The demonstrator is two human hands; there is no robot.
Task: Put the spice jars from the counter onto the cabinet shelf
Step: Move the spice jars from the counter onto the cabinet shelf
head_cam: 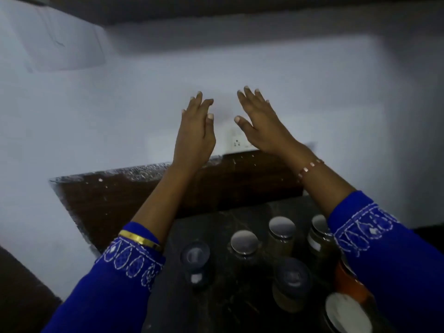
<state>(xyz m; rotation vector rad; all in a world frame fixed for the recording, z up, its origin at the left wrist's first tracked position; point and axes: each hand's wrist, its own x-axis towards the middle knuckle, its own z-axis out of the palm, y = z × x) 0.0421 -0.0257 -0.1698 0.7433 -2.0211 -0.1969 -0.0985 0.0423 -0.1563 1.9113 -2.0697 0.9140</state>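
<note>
Left hand (195,135), right hand (260,123) raised empty, spice jars (243,242) below

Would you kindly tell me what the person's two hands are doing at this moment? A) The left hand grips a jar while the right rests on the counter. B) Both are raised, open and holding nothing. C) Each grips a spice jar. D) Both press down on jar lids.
B: the left hand and right hand are held up with straight fingers, while the spice jars stand untouched below.
</note>
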